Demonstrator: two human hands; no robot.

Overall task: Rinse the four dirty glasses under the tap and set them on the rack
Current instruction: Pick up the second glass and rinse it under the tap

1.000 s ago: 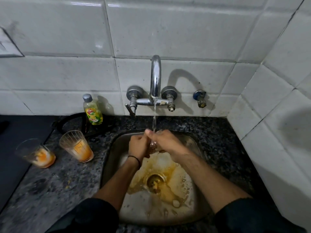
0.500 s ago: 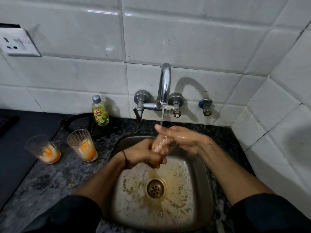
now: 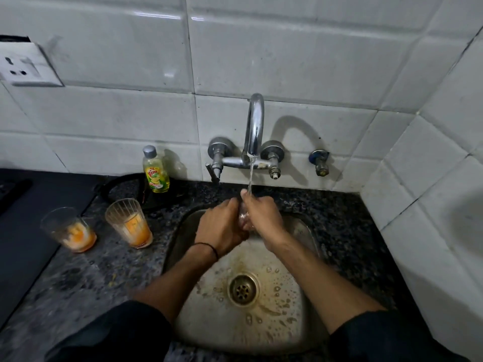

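Both hands are over the sink [image 3: 309,232], right under the tap [image 3: 254,126], and the glass [image 3: 244,218] is sandwiched between them. The left hand [image 3: 222,227] has its fingers curled round the body from the left. The right hand [image 3: 262,218] wraps it from the right, fingers closed on it, one fingertip up where the water stream [image 3: 250,173] lands. So little of the glass shows between the palms that I can't call its long axis for certain. It looks roughly upright, mouth toward the spout.

Out on the counter [image 3: 78,283], two more wait, both upright with orange dregs. The first dirty glass [image 3: 129,223] stands near the sink's left rim. The second dirty glass [image 3: 70,229] stands further toward the counter's left edge, by the dark stovetop [image 3: 23,231]. A soap bottle [image 3: 156,169] sits at the counter's back edge.

Both waiting glasses lie left of the hands, so the left hand is the nearer one for the next pick-up. The rack and a fourth glass are out of view, so I can't say which way this glass must travel. By my reckoning this is mid-rinse, with at least two glasses to go.
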